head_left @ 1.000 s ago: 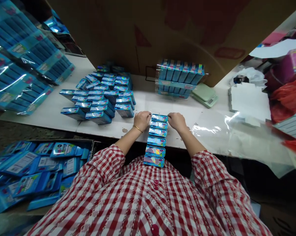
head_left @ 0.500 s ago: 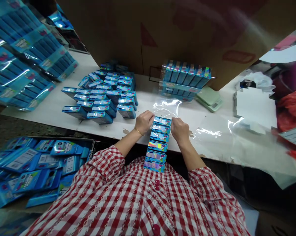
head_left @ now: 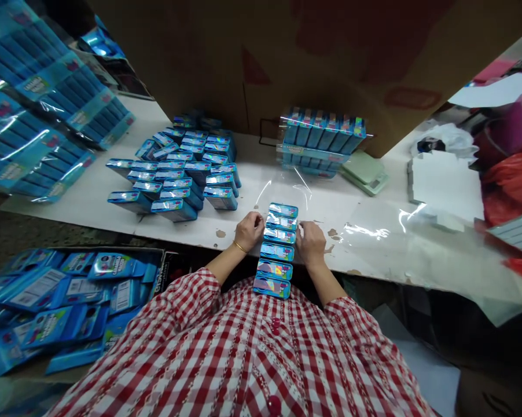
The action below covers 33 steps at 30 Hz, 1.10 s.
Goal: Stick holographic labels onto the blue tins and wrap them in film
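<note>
A row of several blue packs runs from the table's front edge toward my shirt, with a clear plastic film around its far end. My left hand is closed at the row's left side, its fingers pinching at the film's edge. On the right side, my right hand is closed too, its fingertips against the packs and film. What exactly sits between the fingers is too small to tell. Several upright blue packs stand in rows on the table to the left.
A film-wrapped bundle of packs stands before a cardboard box. Beside it lies a pale green scale. Wrapped stacks rise at left, above a carton of loose packs. White boxes lie at right.
Both hands have come down the sides of the row, nearer my body. The film past the far end of the packs now stands looser. The view has shifted slightly.
</note>
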Available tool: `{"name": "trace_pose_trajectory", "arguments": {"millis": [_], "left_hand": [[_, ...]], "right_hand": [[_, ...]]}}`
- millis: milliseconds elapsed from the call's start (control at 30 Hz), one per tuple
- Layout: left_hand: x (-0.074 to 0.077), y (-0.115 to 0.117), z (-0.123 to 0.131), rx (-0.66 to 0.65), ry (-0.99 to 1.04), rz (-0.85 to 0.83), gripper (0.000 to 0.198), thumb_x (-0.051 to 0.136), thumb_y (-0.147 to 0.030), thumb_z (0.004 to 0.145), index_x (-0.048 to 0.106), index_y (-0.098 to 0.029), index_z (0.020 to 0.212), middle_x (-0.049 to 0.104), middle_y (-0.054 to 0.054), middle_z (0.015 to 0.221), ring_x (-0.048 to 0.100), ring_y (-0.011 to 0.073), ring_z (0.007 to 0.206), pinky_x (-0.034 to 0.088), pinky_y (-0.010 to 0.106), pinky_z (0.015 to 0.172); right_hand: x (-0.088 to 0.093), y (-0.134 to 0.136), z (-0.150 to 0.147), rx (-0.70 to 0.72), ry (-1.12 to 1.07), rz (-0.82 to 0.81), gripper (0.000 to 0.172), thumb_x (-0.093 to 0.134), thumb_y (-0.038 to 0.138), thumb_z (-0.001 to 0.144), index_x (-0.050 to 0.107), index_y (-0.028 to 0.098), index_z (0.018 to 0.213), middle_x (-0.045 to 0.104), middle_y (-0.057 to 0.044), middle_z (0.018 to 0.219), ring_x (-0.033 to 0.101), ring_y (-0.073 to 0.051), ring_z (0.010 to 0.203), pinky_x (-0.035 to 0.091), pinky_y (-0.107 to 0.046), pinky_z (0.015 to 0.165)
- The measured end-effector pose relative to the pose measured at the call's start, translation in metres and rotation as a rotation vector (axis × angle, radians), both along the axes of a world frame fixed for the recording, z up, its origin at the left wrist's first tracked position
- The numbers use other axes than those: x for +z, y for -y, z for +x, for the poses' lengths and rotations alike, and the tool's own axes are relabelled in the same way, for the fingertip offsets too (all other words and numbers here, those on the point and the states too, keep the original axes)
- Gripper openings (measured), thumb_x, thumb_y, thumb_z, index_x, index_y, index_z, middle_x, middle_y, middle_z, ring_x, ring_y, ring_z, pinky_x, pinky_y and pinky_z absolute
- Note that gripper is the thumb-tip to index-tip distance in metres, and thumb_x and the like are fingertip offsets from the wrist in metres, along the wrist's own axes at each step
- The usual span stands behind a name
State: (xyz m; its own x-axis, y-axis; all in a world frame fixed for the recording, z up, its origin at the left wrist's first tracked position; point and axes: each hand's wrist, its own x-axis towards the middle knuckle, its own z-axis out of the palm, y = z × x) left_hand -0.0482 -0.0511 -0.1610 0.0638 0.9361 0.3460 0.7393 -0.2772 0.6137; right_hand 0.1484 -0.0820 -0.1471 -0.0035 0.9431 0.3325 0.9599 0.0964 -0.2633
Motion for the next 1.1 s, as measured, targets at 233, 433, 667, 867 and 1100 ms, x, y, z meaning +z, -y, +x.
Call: {"name": "trace_pose_trajectory", "arguments": {"millis": [233, 433, 667, 867, 1100], "left_hand": [[0.008, -0.004, -0.001, -0.021, -0.312, -0.211, 0.024, 0.039, -0.026, 0.089, 0.054, -0.018, 0.073, 0.061, 0.007, 0.079, 0.057, 0.0161, 0.072, 0.037, 0.025, 0.061], [0.005, 0.016, -0.011, -0.232, -0.407, -0.219, 0.021, 0.044, -0.027, 0.086, 0.055, -0.018, 0.071, 0.061, 0.006, 0.076, 0.055, 0.0156, 0.064, 0.035, 0.025, 0.057], [0.002, 0.065, -0.035, -0.416, -0.422, -0.008, 0.031, 0.034, -0.026, 0.09, 0.053, -0.018, 0.067, 0.059, 0.004, 0.067, 0.05, 0.013, 0.056, 0.035, 0.026, 0.055], [0.012, 0.103, -0.049, -0.511, -0.393, 0.094, 0.034, 0.033, -0.025, 0.091, 0.05, -0.019, 0.062, 0.055, 0.002, 0.061, 0.046, 0.0111, 0.053, 0.035, 0.026, 0.054], [0.017, 0.087, -0.034, -0.387, -0.334, 0.114, 0.037, 0.031, -0.023, 0.092, 0.052, -0.018, 0.062, 0.058, 0.004, 0.064, 0.05, 0.0115, 0.057, 0.038, 0.025, 0.058]], "right_hand": [[-0.006, -0.008, 0.004, 0.026, 0.148, -0.199, 0.024, 0.041, 0.02, 0.088, 0.06, 0.017, 0.074, 0.06, -0.007, 0.079, 0.047, -0.017, 0.073, 0.027, -0.029, 0.066], [-0.006, 0.015, 0.01, 0.23, 0.217, -0.108, 0.022, 0.046, 0.018, 0.085, 0.058, 0.018, 0.066, 0.057, -0.006, 0.068, 0.044, -0.017, 0.069, 0.025, -0.031, 0.065], [-0.006, 0.076, 0.016, 0.436, 0.197, 0.097, 0.025, 0.047, 0.016, 0.083, 0.054, 0.018, 0.059, 0.054, -0.003, 0.06, 0.041, -0.016, 0.063, 0.026, -0.031, 0.064], [-0.01, 0.101, 0.023, 0.614, 0.158, 0.22, 0.027, 0.048, 0.014, 0.079, 0.049, 0.019, 0.053, 0.046, 0.0, 0.053, 0.037, -0.014, 0.057, 0.024, -0.03, 0.06], [0.006, 0.085, 0.004, 0.319, 0.164, 0.097, 0.022, 0.043, 0.016, 0.082, 0.052, 0.019, 0.062, 0.052, -0.003, 0.059, 0.041, -0.015, 0.059, 0.026, -0.031, 0.062]]}}
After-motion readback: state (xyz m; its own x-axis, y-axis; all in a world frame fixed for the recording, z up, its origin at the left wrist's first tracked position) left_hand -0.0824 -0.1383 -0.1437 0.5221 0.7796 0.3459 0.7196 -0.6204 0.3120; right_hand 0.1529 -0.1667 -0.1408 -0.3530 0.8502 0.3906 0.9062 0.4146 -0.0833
